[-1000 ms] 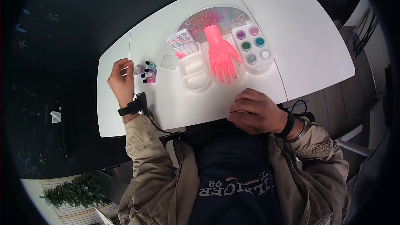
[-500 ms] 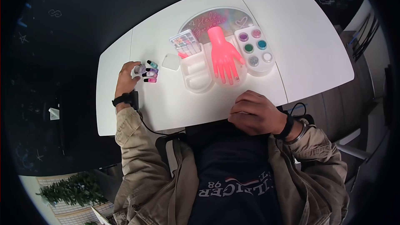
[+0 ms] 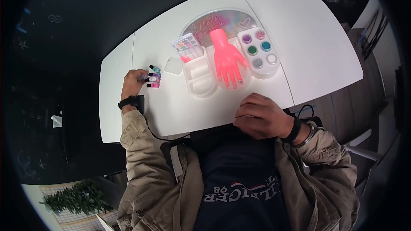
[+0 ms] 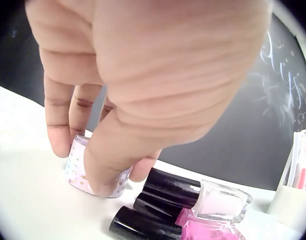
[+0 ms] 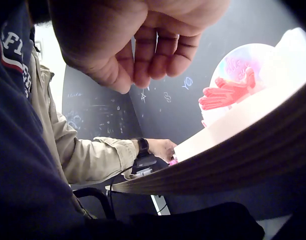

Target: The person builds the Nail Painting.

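Note:
My left hand (image 3: 132,84) is at the table's left side, thumb and fingers around a small round jar (image 4: 78,170) with a pale, patterned label. The jar stands on the tabletop in the left wrist view, partly hidden by the thumb. Right beside it lie several nail polish bottles with black caps: a clear one (image 4: 223,201), a pink one (image 3: 153,85) and a teal one (image 3: 156,69) among them. Near the front table edge, my right hand (image 3: 262,116) hangs loosely curled with nothing in it; its relaxed fingers (image 5: 160,55) show in the right wrist view.
A pink model hand (image 3: 228,60) stands mid-table on a white stand with tray compartments (image 3: 201,86) and a "Hello Gorgeous" backboard (image 3: 205,21). Six-well glitter holder (image 3: 270,71) sits at its right, a nail case (image 3: 188,46) at its left. A clear square (image 3: 173,66) lies nearby.
My left hand has come down from beside the jar, opened over it, and taken hold of it with thumb and fingers. My right hand has stayed in place.

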`<state>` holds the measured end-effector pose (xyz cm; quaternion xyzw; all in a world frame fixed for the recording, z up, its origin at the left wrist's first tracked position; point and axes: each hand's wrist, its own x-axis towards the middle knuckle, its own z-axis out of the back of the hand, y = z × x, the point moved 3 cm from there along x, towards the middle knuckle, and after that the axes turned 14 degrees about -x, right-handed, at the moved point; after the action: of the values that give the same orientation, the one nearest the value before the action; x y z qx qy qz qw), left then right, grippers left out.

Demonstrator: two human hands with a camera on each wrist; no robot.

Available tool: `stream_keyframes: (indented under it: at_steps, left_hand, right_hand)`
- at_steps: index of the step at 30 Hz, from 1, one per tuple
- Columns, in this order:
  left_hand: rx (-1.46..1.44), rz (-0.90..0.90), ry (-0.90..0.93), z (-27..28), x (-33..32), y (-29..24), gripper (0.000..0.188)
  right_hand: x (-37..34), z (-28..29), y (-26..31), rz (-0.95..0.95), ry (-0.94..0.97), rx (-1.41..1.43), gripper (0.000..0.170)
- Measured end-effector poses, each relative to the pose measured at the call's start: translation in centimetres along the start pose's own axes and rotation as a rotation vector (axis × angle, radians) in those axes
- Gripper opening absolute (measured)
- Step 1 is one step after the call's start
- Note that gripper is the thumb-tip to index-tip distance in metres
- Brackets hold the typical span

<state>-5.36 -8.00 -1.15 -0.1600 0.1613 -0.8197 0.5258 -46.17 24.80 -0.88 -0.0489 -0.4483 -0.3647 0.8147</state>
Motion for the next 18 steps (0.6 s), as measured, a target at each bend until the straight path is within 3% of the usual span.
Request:
stream_keyframes:
  at_steps: [3,9,13,18]
  left_hand:
    - [0.024,0.049,-0.011,1.3,-0.3,-1.3,0.043]
    - [-0.183,-0.134,-0.084,4.0,-1.8,-9.3,0.041]
    - [-0.331,-0.445,-0.053,4.0,-2.8,-15.2,0.042]
    - [-0.375,-0.575,0.082,1.3,-4.1,-21.9,0.042]
  right_hand:
    - [0.1,0.0,0.0,-0.004,-0.009,0.001,0.019]
    - [0.2,-0.1,0.2,-0.001,-0.007,0.006,0.018]
    - [0.2,-0.1,0.2,0.0,-0.005,0.005,0.018]
    - [0.2,0.0,0.2,0.006,-0.014,-0.001,0.019]
